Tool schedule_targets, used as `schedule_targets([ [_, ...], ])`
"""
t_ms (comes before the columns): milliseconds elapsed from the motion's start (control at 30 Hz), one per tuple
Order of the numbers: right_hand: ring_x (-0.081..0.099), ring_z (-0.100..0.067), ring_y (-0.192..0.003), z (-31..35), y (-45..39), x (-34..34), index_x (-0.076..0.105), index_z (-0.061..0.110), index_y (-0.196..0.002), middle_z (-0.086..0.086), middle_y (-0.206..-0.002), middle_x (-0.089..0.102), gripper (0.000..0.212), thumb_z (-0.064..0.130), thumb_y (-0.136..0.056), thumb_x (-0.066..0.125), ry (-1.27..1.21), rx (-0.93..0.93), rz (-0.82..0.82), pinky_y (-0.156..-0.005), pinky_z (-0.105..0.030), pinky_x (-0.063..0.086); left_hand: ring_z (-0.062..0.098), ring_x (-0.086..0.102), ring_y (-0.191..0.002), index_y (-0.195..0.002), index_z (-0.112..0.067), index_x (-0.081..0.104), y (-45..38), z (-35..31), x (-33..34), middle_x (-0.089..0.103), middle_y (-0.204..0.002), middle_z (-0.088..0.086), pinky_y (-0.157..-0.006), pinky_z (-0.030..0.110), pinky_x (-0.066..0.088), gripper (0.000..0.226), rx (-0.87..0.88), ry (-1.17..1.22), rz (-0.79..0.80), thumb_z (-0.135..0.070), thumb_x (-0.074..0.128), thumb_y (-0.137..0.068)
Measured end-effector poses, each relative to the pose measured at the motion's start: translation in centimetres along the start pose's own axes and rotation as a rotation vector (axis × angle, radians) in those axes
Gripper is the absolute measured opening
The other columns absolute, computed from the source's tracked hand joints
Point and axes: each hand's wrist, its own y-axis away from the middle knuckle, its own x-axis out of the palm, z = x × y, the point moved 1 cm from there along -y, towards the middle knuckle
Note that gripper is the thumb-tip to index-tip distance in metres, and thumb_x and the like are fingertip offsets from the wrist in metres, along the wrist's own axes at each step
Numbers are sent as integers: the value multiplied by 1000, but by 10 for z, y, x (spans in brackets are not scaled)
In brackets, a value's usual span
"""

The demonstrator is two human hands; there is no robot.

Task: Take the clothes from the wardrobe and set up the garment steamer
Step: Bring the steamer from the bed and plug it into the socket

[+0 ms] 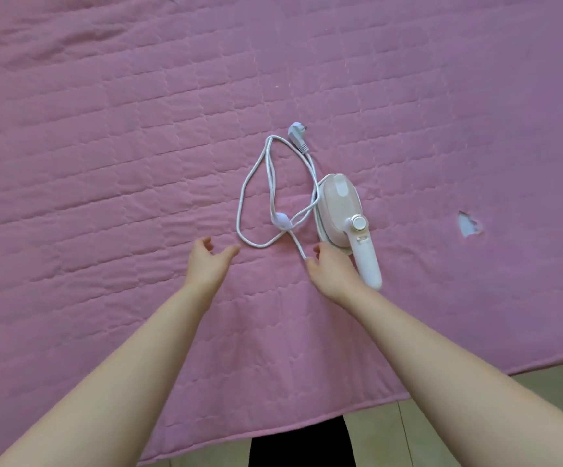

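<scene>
Covering almost the whole view, a pink quilted bedspread (105, 163) lies flat on a bed, with a small hole (469, 224) torn in it at the right side. A strip of pale floor (509, 416) shows below its near edge.

On the bedspread, a little right of the middle, lies the garment steamer (344, 210), pink and white. Its long axis runs from far-left to near-right: the rounded head points away from the person and the white handle (367, 261) points back toward the person. A round knob (358, 223) sits where the head meets the handle.

The white cord (256, 183) lies in loose loops just left of the steamer, and its plug (298, 134) rests at the far end.

The right hand (330, 267) has relaxed fingers, grasping nothing, right next to the handle and the cord; I cannot tell if it touches them. The left hand (207, 264) is released too, fingers spread, near the loop of the cord but apart from it.
</scene>
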Motion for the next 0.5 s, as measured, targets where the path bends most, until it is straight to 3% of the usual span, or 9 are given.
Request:
schedule_targets([
  [133, 52, -38, -118, -2, -32, 5, 44, -2, -129, -20, -127, 56, 41, 23, -96, 45, -56, 21, -13, -94, -40, 43, 19, 47, -123, -143, -11, 35, -26, -11, 17, 46, -140, 5, -93, 26, 35, 73, 14, 11, 23, -33, 71, -84],
  [300, 56, -32, -111, 1, -58, 16, 41, 2, -130, -15, -120, 60, 52, 38, -94, 49, -289, 87, -38, -89, -38, 44, 19, 45, -128, -146, -10, 33, -46, -21, 40, 42, -145, 3, -95, 27, 33, 82, 16, 78, 92, -48, 69, -83],
  [400, 57, -26, -93, 8, -73, 17, 54, 5, -111, -11, -103, 63, 46, 46, -90, 51, -475, 148, -79, -76, -32, 40, 20, 51, -125, -145, -11, 32, -54, -37, 50, 48, -140, 3, -97, 29, 37, 89, 42, 98, 129, -58, 67, -79],
  [500, 60, -28, -85, 20, -86, 14, 63, 6, -89, -10, -89, 65, 46, 47, -92, 43, -671, 228, -112, -81, -38, 49, 17, 69, -96, -139, -8, 43, -62, -55, 56, 65, -118, 5, -84, 30, 51, 102, 54, 121, 214, -71, 70, -63],
])
